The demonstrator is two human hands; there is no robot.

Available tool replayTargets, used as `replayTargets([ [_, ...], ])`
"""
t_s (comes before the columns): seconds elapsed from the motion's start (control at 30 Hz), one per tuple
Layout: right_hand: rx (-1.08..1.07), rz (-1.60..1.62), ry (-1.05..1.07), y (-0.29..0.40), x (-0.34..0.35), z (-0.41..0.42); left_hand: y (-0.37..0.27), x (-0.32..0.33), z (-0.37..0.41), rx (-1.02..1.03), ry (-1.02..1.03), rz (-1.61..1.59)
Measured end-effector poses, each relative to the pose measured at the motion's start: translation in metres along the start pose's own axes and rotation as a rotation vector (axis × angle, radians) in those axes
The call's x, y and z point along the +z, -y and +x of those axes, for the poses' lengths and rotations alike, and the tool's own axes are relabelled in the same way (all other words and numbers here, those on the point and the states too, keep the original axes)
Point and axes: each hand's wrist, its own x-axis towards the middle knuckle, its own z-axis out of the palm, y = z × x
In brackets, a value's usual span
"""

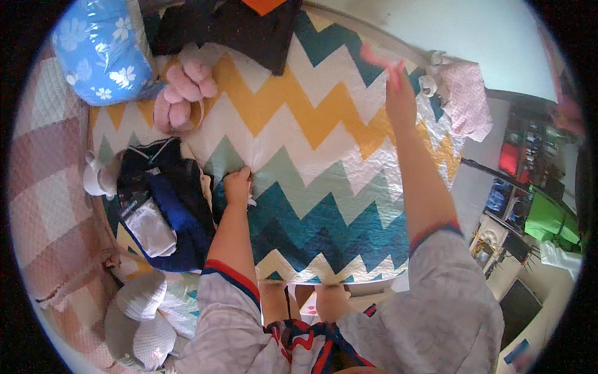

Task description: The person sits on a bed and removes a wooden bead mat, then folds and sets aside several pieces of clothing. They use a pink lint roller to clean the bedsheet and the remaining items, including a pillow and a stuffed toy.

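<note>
My left hand (238, 184) is closed on the zigzag-patterned sheet (299, 121), just right of a pile of folded dark clothes (182, 215). A pair of white socks (152, 231) lies on the pile. Farther off, at the upper right, my right hand (398, 79) is raised or reaching over the sheet and blurred; whether it holds the pinkish blur at its fingers cannot be told. Creases run from my left hand across the sheet.
Around the sheet lie a blue flowered package (105, 56), a pink plush item (187, 89), dark cloth (252, 39), a pink patterned bag (460, 93), a white item (96, 180) and a grey cushion (145, 318). A plaid quilted cover (51, 163) borders the left.
</note>
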Motion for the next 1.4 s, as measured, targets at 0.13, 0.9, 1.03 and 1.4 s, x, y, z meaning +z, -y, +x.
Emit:
replayTargets([
  [0.13, 0.123, -0.175, 0.139, -0.027, 0.045, 0.023, 0.004, -0.004, 0.007, -0.032, 0.029, -0.045],
  [0.9, 0.985, 1.181, 0.521, 0.178, -0.050, -0.321, -0.081, -0.300, -0.149, 0.589, -0.412, -0.075],
  [1.03, 1.108, 1.395, 0.565, 0.301, 0.069, -0.294, -0.024, -0.405, -0.049, 0.198, -0.244, -0.053],
  [1.4, 1.174, 1.263, 0.782, 0.329, 0.145, -0.303, -0.060, -0.375, -0.033, -0.057, 0.223, 0.114],
])
